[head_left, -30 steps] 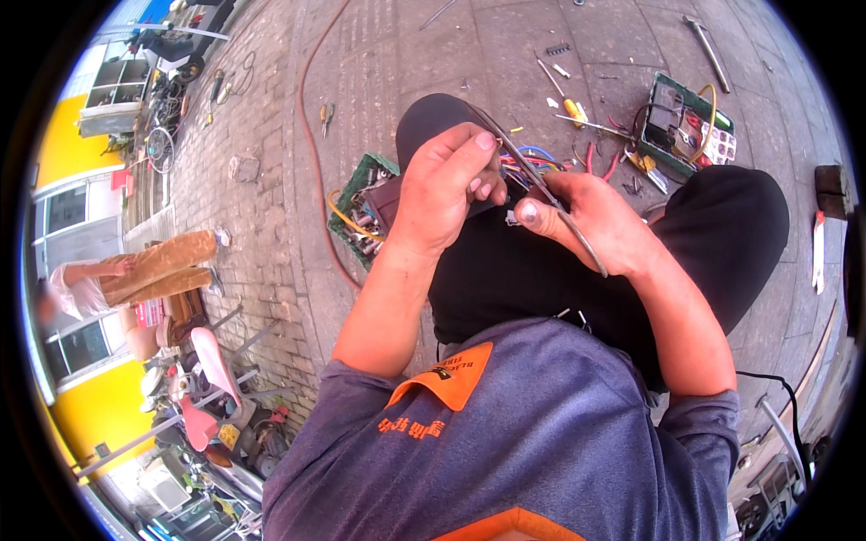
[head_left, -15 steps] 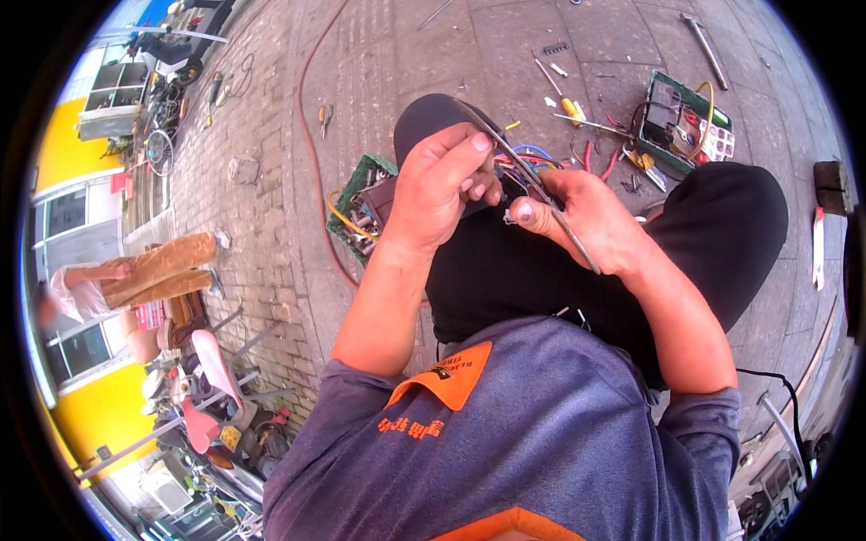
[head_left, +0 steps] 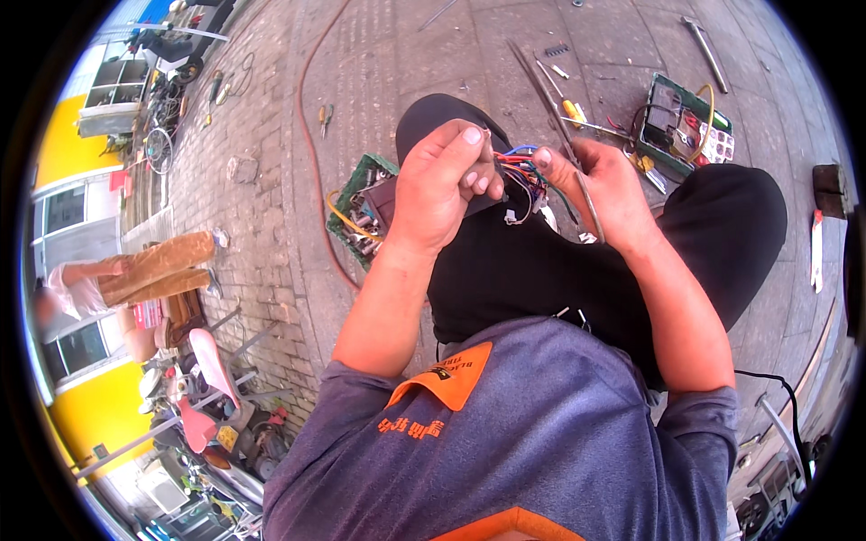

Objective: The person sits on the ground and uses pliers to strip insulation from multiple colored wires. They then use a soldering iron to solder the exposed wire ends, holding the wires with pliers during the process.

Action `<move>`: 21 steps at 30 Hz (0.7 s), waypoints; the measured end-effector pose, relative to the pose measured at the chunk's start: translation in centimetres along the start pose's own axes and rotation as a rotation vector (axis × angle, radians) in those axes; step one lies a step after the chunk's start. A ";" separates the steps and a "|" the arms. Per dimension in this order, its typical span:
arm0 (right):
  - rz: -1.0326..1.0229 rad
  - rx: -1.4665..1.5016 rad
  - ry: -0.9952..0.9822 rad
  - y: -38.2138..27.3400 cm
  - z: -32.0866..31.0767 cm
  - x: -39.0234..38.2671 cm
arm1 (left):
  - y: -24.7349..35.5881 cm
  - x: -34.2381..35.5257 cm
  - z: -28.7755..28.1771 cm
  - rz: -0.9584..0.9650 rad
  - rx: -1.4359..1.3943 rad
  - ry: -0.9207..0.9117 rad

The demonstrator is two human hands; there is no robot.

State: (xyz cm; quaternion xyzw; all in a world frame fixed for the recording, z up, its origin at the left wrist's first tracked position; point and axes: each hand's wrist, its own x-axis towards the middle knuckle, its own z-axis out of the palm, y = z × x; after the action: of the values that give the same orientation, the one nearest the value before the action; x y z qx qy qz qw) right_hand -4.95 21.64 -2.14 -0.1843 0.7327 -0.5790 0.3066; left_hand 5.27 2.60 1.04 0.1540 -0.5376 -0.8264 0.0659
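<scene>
Right fingers [head_left: 606, 160] hold a blurred, seemingly metal rod [head_left: 588, 200]

Orange-trimmed grey shirt [head_left: 559, 406], black trousers [head_left: 523, 275]

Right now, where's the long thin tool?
In the head view, the long thin tool is right of centre, in the right hand, beside the coloured wires.

I'd call this an open-air street-side repair spot: from my remote seat I see grey stone paving slabs [head_left: 397, 54] strewn with a yellow-handled screwdriver [head_left: 571, 109], a long silver metal bar [head_left: 708, 54] and a packed green plastic toolbox [head_left: 666, 160]. A white-and-black motor scooter [head_left: 171, 51] stands near a yellow-and-white building front [head_left: 68, 135].
</scene>
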 end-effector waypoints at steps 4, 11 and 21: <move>-0.104 0.194 0.034 -0.5 0.9 -0.4 | -1.1 -0.2 0.2 0.052 0.197 0.022; -0.285 0.235 0.070 -0.6 1.2 -0.6 | -1.3 -0.7 0.8 0.088 0.597 -0.034; 0.008 0.283 -0.193 -1.3 -1.3 -0.5 | -1.4 -0.5 0.2 0.179 0.808 -0.167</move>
State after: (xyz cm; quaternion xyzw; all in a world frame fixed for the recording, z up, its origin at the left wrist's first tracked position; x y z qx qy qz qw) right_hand -5.54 22.55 -0.64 -0.1911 0.6119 -0.6546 0.4006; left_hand 5.71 3.47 -0.07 0.0528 -0.8332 -0.5498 0.0280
